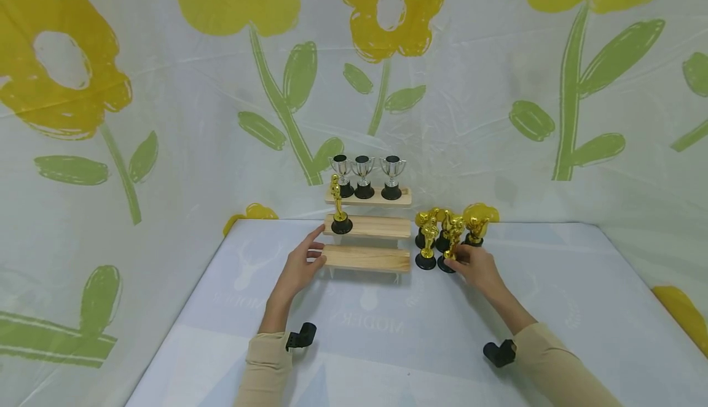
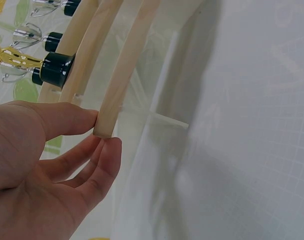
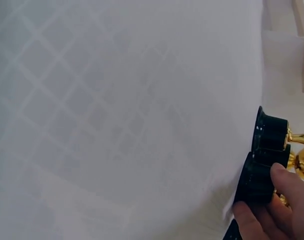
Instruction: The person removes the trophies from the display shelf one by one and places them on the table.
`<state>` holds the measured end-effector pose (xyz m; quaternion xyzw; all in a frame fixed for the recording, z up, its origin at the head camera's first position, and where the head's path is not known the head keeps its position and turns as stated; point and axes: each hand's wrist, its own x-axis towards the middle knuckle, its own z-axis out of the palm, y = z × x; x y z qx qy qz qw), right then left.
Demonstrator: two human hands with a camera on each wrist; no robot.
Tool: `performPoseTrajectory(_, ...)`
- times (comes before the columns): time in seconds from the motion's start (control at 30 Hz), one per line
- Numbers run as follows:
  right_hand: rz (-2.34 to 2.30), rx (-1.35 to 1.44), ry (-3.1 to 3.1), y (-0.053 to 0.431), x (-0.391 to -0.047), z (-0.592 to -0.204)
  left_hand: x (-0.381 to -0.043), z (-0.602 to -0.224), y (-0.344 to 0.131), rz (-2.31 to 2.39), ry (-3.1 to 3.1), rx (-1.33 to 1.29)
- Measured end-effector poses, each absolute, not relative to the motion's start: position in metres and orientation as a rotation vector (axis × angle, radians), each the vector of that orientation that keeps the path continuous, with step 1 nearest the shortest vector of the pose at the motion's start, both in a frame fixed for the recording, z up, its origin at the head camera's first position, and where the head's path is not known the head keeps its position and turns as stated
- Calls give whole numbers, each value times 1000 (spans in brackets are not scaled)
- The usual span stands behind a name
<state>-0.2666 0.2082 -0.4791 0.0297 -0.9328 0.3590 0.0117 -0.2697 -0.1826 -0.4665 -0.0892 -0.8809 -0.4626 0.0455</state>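
Note:
A three-step wooden display rack stands against the back cloth. My left hand pinches the left end of its lowest step, thumb on one face and fingertips at the other. On the middle step, near the left end, stands a gold figurine trophy with a black base. My right hand is right of the rack, thumb and fingers around the black base of another gold figurine trophy. That trophy stands upright at the front of a tight group, its base partly hidden by my fingers.
Three silver cup trophies with black bases line the top step. Several more gold trophies, one at the front left, crowd beside the rack's right end. A white patterned cloth covers the table; a flowered cloth hangs behind.

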Motion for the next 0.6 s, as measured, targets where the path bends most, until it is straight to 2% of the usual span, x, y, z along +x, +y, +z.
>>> performPoseTrajectory(0.6, 1068, 99, -2895, 209, -269, -484, -269, -466, -184, -1436, -2682, -277)
